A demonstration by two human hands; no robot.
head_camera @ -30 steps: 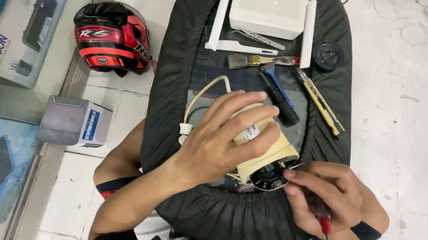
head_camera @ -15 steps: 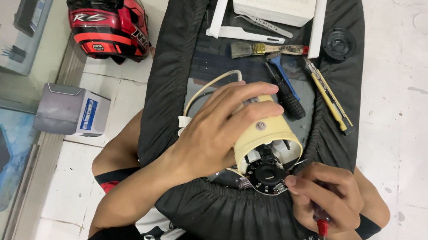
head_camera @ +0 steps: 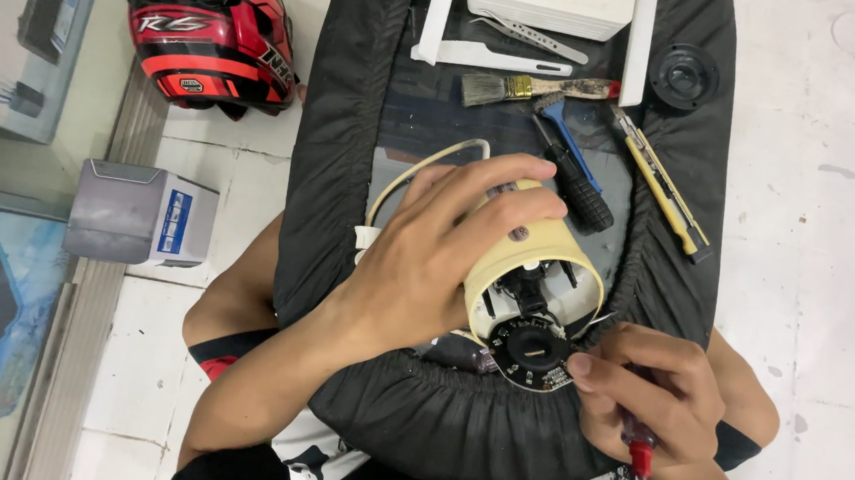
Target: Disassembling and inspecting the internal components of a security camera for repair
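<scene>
Opened camera housing, held on a lap.
Left hand [head_camera: 426, 260] grips the cream housing [head_camera: 537, 253]; right hand [head_camera: 652, 396], at its 5 o'clock, pinches a red-handled screwdriver [head_camera: 639, 453] beside the black circuit ring [head_camera: 532, 354]; slipping could scratch it.

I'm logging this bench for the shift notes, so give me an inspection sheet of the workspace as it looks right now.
Surface: black padded mat over a white tiled floor.
Job's things: cream round housing, black round circuit board at its open end.
Clutter: paintbrush, blue-handled tool, yellow utility knife, tweezers, black cap.
Grippers: left hand grips the housing; right hand holds a red-handled screwdriver.
Cables: cream cable.
Surroundings: red helmet, grey box.
</scene>
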